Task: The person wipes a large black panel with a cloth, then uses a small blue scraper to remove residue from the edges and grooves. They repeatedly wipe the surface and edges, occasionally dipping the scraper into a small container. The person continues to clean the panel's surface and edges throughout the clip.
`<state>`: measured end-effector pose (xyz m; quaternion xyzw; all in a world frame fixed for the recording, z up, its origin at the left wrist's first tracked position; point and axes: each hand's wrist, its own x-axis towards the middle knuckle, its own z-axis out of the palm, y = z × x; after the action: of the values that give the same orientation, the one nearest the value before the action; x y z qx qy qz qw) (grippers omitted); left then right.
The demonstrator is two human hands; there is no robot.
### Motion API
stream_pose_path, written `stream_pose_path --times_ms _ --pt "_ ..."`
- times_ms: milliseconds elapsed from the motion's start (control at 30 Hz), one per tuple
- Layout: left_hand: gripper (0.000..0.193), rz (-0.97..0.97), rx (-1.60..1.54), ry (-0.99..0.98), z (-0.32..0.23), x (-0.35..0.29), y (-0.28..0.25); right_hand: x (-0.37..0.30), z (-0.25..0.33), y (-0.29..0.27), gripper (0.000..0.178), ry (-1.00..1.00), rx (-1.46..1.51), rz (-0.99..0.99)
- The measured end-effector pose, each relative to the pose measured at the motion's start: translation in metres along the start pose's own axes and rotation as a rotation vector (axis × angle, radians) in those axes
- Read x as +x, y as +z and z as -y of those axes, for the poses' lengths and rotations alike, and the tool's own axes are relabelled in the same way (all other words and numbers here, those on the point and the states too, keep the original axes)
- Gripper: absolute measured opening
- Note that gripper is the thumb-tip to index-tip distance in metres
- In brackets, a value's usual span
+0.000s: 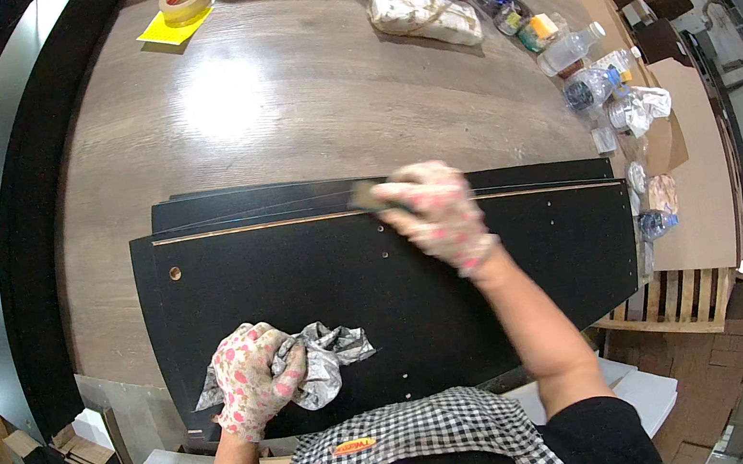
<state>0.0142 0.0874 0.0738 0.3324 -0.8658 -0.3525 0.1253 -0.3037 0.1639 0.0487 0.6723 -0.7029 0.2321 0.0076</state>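
A black panel (283, 290) with small drilled holes lies flat before me, on top of at least one other black panel (269, 198) that shows along its far edge. In its top surface, near the far edge, runs a thin tan groove or strip (273, 225). My right hand (436, 212), in a pink-spotted glove, is closed on a small brownish block (367, 196) at this strip; motion blurs the block, so its kind is unclear. On the near left of the panel, my left hand (257, 378), gloved alike, grips a crumpled silver-grey cloth (327, 365).
Bottles and jars (571, 50) crowd the table's right side, beside a white wrapped bundle (425, 16). A tape roll (184, 1) rests on a yellow sheet (176, 30) at the far left. A long dark frame (20, 220) borders the left; a wooden pallet (674, 299) stands lower right.
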Motion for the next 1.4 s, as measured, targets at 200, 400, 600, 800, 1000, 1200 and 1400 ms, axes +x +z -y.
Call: stream_pose_path --times_ms 200,400,600,800,1000,1200,1400 --pt "0.017 0.129 0.039 0.078 -0.017 0.016 0.019 -0.044 -0.049 -0.075 0.025 0.36 -0.161 -0.009" --pt "0.016 0.175 0.059 0.083 -0.05 0.033 0.045 -0.048 -0.053 -0.03 0.026 0.054 -0.016 -0.006" --pt "0.017 0.202 0.056 0.095 -0.102 0.051 0.092 -0.107 -0.138 -0.132 0.023 0.481 -0.282 0.037" --pt "0.018 0.296 0.052 0.194 -0.165 0.075 0.156 -0.106 -0.14 -0.085 0.026 0.063 0.062 -0.053" --pt "0.021 0.317 0.053 0.121 -0.184 0.08 0.171 -0.179 -0.236 -0.189 0.021 0.492 -0.302 0.021" --pt "0.018 0.307 0.055 0.162 -0.202 0.088 0.19 -0.187 -0.227 -0.157 0.025 0.164 -0.125 -0.062" --pt "0.016 0.267 0.081 0.107 -0.217 0.087 0.193 -0.261 -0.32 -0.203 0.025 0.516 -0.332 -0.147"
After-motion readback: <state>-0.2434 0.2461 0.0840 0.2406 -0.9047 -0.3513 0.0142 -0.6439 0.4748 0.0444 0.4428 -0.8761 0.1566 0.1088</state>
